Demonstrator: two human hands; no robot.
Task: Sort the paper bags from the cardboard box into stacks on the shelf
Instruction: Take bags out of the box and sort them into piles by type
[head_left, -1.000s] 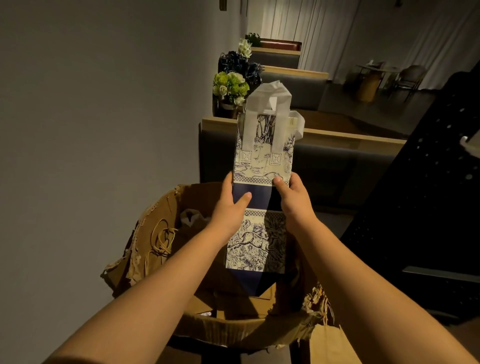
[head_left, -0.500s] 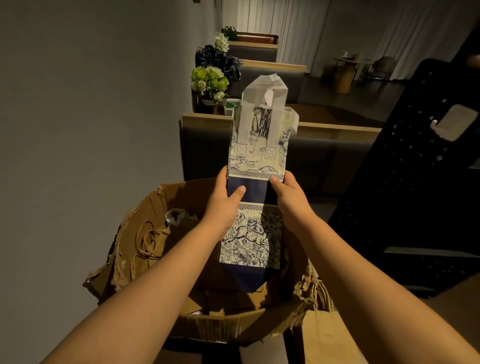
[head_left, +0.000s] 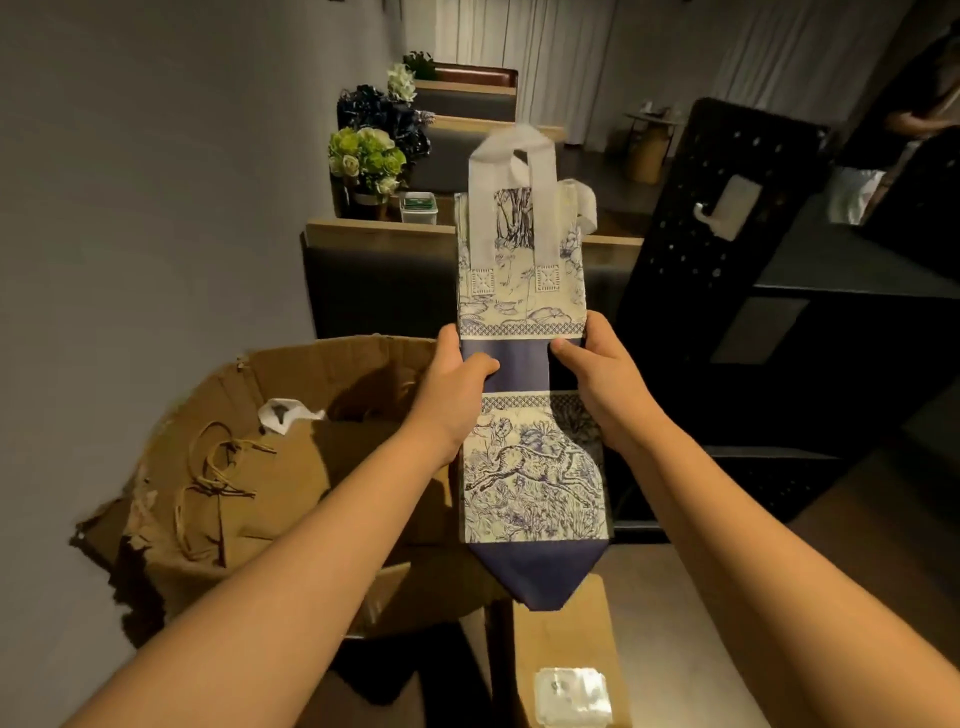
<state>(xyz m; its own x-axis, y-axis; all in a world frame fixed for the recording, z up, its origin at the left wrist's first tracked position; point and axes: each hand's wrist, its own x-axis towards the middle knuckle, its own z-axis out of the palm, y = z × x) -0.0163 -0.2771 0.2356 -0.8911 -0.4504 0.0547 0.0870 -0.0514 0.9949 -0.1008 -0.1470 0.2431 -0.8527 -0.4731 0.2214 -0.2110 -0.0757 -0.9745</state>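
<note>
A flat, folded blue-and-cream printed bag (head_left: 524, 291) with white handles is held up in front of me. My left hand (head_left: 457, 384) pinches its left edge at the dark blue band, and my right hand (head_left: 597, 374) pinches the right edge at the same height. The bag's pointed blue bottom hangs down past my wrists. Below and to the left stands the torn cardboard box (head_left: 208, 551), open, with brown paper bags (head_left: 332, 478) and twine handles inside.
A black perforated shelf unit (head_left: 727, 249) stands to the right. A brown paper bag (head_left: 566, 654) lies flat at bottom centre. Behind are bench seat backs (head_left: 384, 280), flower pots (head_left: 369, 161) and a grey wall on the left.
The bag and both hands have shifted to the right, off the box and nearer the black shelf. The grip on the bag is the same.
</note>
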